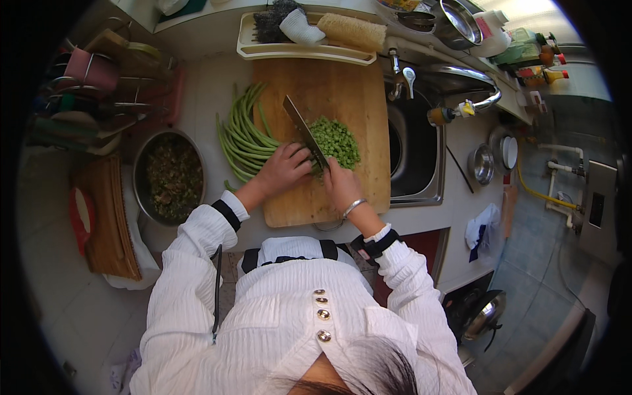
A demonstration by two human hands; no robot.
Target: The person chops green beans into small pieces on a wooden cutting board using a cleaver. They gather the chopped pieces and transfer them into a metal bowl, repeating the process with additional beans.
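Note:
My right hand [341,183] grips the handle of a cleaver [305,129], whose blade points away from me and to the left. Under my left hand [285,165] a bundle of long green beans [249,131] is pressed against the wooden cutting board [321,81]. My left fingers are bent close beside the blade, and the bean ends there are partly hidden. The uncut beans fan out over the board's left edge onto the counter. Just right of the blade lies a heap of finely chopped green beans [337,143].
A metal bowl of minced filling [169,177] stands on the counter at left. Right of the board is a sink [419,148] with a faucet [486,98]. Behind the board sits a cream tray [306,53] holding a loofah [351,30]. A dish rack [113,81] stands back left.

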